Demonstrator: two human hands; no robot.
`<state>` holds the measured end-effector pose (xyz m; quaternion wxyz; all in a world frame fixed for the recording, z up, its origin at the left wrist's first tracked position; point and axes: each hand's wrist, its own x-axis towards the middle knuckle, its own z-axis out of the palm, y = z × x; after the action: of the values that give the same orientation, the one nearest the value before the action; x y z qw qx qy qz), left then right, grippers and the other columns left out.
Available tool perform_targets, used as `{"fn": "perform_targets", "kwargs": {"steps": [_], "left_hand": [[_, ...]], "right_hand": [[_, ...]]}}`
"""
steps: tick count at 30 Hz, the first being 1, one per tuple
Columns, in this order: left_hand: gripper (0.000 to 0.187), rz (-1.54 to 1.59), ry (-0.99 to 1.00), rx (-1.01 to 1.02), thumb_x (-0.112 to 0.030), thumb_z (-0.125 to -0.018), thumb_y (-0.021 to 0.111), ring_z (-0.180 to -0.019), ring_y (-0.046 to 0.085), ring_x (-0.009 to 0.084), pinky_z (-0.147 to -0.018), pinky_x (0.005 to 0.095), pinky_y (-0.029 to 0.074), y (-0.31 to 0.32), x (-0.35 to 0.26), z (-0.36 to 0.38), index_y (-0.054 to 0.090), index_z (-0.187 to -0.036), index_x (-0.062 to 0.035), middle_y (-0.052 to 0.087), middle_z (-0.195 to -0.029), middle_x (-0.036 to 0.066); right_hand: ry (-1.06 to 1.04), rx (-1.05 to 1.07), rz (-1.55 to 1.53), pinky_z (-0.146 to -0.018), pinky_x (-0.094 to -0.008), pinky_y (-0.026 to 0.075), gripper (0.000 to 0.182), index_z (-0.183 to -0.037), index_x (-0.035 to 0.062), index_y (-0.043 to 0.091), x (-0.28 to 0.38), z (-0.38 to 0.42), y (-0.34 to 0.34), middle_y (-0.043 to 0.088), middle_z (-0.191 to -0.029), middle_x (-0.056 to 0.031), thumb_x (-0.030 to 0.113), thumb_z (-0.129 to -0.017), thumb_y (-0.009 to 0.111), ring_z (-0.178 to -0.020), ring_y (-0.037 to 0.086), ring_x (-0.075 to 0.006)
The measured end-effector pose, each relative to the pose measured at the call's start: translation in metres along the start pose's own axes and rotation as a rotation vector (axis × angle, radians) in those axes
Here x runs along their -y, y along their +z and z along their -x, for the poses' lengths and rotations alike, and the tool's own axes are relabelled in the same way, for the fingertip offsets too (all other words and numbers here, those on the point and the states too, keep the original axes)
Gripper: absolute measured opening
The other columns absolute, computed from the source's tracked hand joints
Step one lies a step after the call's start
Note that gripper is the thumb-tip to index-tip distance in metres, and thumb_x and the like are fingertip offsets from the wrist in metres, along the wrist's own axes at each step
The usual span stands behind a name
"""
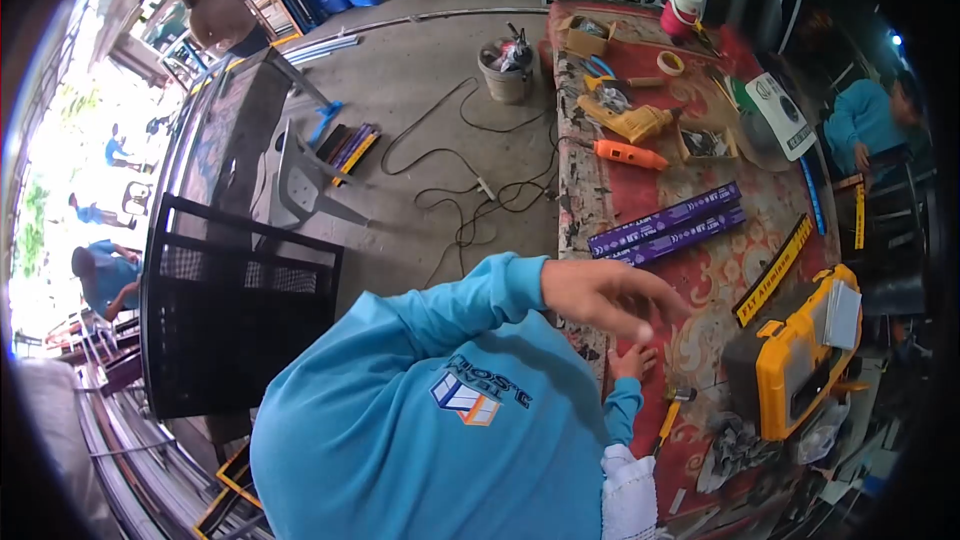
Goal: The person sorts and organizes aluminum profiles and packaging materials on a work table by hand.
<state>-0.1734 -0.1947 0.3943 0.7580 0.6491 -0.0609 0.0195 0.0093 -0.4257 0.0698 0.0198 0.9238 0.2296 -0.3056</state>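
My left hand [610, 297] hangs over the near part of the worktable [690, 315], palm down, fingers stretched and slightly curled, with nothing in it. Just below it, my right hand [632, 361] rests on the red patterned cover with its fingers apart and nothing visible in them. Two purple printed packs [665, 223] lie beyond my hands. Close to my right hand is a hammer [675, 410] with a yellow handle. A black strip with yellow lettering [775, 270] and a yellow and black tool case [800, 360] are farther right.
A yellow power tool [630, 120], an orange tool [630, 154], a box of small parts [706, 143] and a tape roll [670, 63] lie on the table's far part. Cables [485, 188] and a bucket [506, 75] are on the floor. A co-worker [865, 120] is at right.
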Motion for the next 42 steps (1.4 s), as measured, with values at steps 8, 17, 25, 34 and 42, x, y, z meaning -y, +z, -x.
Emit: {"fn": "perform_targets", "kwargs": {"steps": [8, 17, 25, 34, 42], "left_hand": [[0.043, 0.327, 0.924, 0.537, -0.024, -0.084, 0.073, -0.064, 0.055, 0.0242, -0.051, 0.0349, 0.038, 0.066, -0.109, -0.020, 0.063, -0.117, 0.0018, 0.062, -0.092, 0.013], [0.025, 0.376, 0.876, 0.737, -0.023, -0.093, 0.064, -0.063, 0.055, 0.0197, -0.052, 0.0355, 0.038, 0.096, -0.106, -0.053, 0.061, -0.116, -0.0112, 0.061, -0.090, 0.008], [0.011, 0.530, 0.901, 0.927, -0.015, -0.087, 0.060, -0.060, 0.048, 0.0266, -0.050, 0.0396, 0.034, 0.123, -0.108, -0.070, 0.054, -0.082, -0.0063, 0.047, -0.075, 0.011], [0.039, 0.446, 0.576, 0.853, -0.017, -0.090, 0.066, -0.064, 0.056, 0.0211, -0.055, 0.0369, 0.044, 0.096, -0.104, -0.067, 0.057, -0.127, -0.0095, 0.062, -0.090, 0.010], [0.059, -0.145, -0.162, 0.276, -0.027, -0.096, 0.063, -0.094, 0.056, 0.0144, -0.082, 0.0318, 0.048, 0.041, 0.010, -0.065, 0.041, -0.144, -0.0008, 0.059, -0.104, 0.007]], "right_hand": [[0.056, 0.040, 0.004, -0.112, -0.0608, 0.024, 0.097, -0.154, 0.0094, 0.015, 0.001, 0.006, -0.008, 0.003, -0.160, -0.0253, 0.045, -0.082, 0.069, -0.145, 0.007, -0.0487], [0.025, -0.046, -0.132, -0.114, -0.0612, 0.021, 0.092, -0.155, 0.0108, 0.017, 0.003, 0.021, -0.007, 0.002, -0.161, -0.0202, 0.039, -0.084, 0.069, -0.148, 0.004, -0.0433], [0.013, -0.066, -0.173, -0.115, -0.0600, 0.022, 0.088, -0.155, 0.0150, 0.018, -0.002, 0.022, -0.002, 0.002, -0.162, -0.0170, 0.036, -0.086, 0.068, -0.149, 0.003, -0.0402], [0.022, -0.118, -0.219, -0.114, -0.0625, 0.021, 0.087, -0.154, 0.0150, 0.021, -0.002, 0.024, -0.004, 0.004, -0.162, -0.0163, 0.035, -0.084, 0.069, -0.149, 0.004, -0.0406], [0.007, -0.085, -0.274, -0.115, -0.0607, 0.019, 0.088, -0.154, 0.0143, 0.022, -0.003, 0.025, -0.005, 0.004, -0.162, -0.0154, 0.033, -0.083, 0.071, -0.149, 0.003, -0.0399]]}}
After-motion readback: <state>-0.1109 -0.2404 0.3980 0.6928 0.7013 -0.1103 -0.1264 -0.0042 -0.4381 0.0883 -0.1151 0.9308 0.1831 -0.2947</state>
